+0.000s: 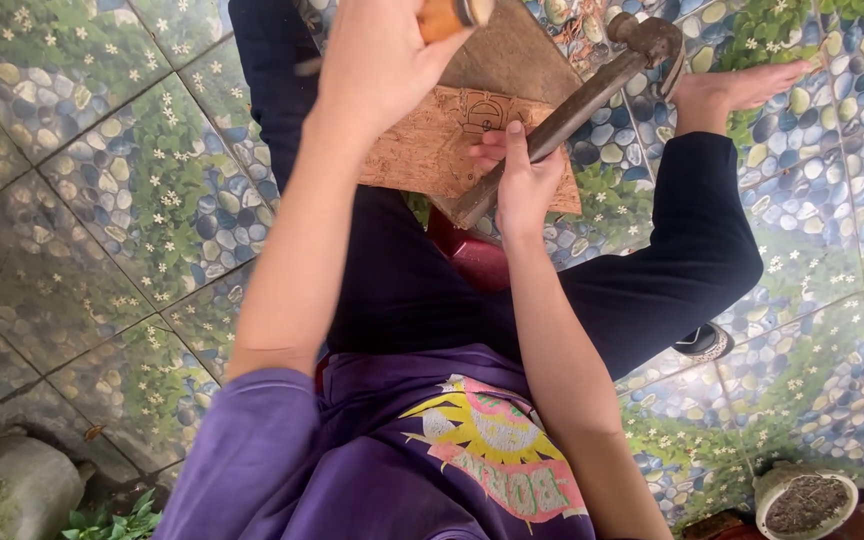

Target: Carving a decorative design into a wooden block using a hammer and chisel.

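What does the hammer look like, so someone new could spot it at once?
Start at the brown wooden board on the seated person's lap, above the patterned pebble-and-flower floor tiles. The hammer runs diagonally across it, handle gripped in the right hand. It is the only long dark tool with a worn metal head at its top end.

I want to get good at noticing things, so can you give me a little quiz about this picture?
1. True or false: the right hand holds the hammer.
2. What lies beneath the hammer? A: a carved wooden board. B: a plate. C: a book.
3. Which hand has its grip on the orange-brown handle?
Key: 1 true; 2 A; 3 the left hand.
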